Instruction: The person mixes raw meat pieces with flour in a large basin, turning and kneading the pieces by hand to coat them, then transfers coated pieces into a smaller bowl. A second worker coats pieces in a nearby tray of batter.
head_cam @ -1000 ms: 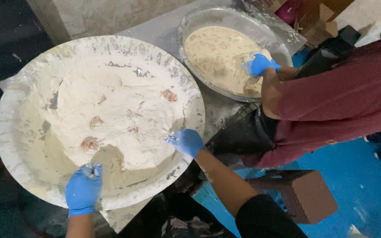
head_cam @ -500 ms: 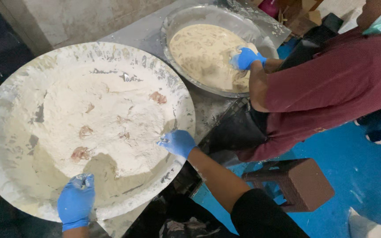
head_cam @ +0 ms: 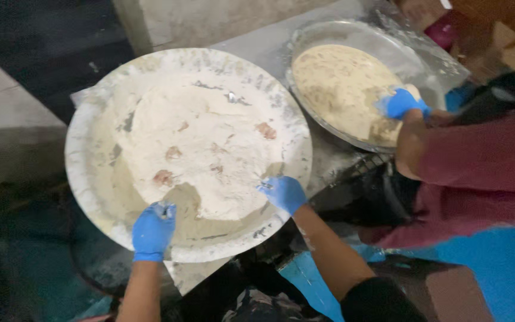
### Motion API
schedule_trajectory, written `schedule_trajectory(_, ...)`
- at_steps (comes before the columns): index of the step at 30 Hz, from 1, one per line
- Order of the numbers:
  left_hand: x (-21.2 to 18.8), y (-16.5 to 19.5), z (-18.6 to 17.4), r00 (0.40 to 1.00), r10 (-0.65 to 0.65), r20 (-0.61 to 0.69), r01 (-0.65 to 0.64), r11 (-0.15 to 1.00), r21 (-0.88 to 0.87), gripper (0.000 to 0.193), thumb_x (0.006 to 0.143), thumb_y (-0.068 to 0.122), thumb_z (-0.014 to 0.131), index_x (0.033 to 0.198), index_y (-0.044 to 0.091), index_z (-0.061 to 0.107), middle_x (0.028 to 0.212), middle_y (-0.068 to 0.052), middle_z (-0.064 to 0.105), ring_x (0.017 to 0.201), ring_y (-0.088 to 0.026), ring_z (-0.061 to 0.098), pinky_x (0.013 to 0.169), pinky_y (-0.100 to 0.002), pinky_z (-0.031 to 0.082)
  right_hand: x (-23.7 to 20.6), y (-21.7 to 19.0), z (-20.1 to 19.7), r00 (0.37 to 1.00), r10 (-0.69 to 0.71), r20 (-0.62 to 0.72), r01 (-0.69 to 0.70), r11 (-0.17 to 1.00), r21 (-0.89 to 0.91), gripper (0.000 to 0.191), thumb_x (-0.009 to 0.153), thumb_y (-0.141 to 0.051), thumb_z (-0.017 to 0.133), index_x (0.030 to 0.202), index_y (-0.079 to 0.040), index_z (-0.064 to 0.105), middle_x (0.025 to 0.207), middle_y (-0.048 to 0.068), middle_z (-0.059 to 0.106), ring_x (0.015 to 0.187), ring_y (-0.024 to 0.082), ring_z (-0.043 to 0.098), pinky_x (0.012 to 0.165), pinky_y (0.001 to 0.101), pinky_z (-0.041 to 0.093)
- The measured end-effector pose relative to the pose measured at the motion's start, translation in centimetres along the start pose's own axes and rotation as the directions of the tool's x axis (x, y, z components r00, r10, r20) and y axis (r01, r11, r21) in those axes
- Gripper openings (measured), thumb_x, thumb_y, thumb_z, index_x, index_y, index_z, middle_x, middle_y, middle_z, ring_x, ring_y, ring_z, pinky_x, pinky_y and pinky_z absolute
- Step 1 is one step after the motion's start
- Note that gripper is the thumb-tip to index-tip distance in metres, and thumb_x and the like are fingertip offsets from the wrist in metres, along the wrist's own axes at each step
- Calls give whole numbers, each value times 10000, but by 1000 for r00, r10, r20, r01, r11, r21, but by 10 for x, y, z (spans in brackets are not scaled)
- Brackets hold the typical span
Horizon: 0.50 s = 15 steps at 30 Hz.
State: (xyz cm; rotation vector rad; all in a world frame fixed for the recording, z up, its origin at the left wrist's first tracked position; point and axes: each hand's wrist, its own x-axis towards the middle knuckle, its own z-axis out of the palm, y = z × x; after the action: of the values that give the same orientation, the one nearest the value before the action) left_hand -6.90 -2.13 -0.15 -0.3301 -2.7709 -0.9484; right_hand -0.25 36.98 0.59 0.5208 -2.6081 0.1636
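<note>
A wide round metal tray (head_cam: 90,131) holds a heap of white flour (head_cam: 204,143) with a few pinkish lumps in it. My left hand (head_cam: 152,229), in a blue glove, grips the tray's near rim. My right hand (head_cam: 284,192), also gloved in blue, rests on the tray's right rim at the edge of the flour, fingers curled. Wet beige batter shows in the tray's near part between my hands.
A second metal tray (head_cam: 353,33) of beige dough sits to the right. Another person in a maroon top works in it with a blue-gloved hand (head_cam: 402,102). Both trays rest on a grey surface (head_cam: 257,50). A brown stool (head_cam: 448,292) stands on blue floor.
The view has shifted, so the trays sit further right in the frame. My hands stay on the big tray's rim. The other person's gloved hand stays in the dough.
</note>
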Motion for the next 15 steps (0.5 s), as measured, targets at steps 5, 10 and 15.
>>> schedule_trajectory(5,-2,-2,0,1000,-28,-5,28,999,-18,320,917,352,652,830,49,706,862,-226,696,802,-433,674,729,-525,542,1,-2,-3,900,389,197,-422,891,168,222,882,-368,757,971,-170,801,877,88,751,748,328,710,664,442,577)
schedule_trajectory(10,-4,-3,-5,999,20,-42,-23,998,-56,308,917,335,654,813,47,690,832,-227,682,766,-438,664,701,-532,535,4,-2,-7,991,-13,130,3,997,75,242,866,-245,657,1035,-179,817,982,114,777,809,352,711,676,471,558)
schedule_trajectory(15,-3,-2,-10,1000,-20,22,21,999,-43,328,937,339,641,790,49,681,831,-210,683,791,-417,665,736,-522,534,8,-15,-9,894,371,249,-413,899,145,266,892,-382,731,956,-131,790,921,134,755,822,353,713,712,459,572)
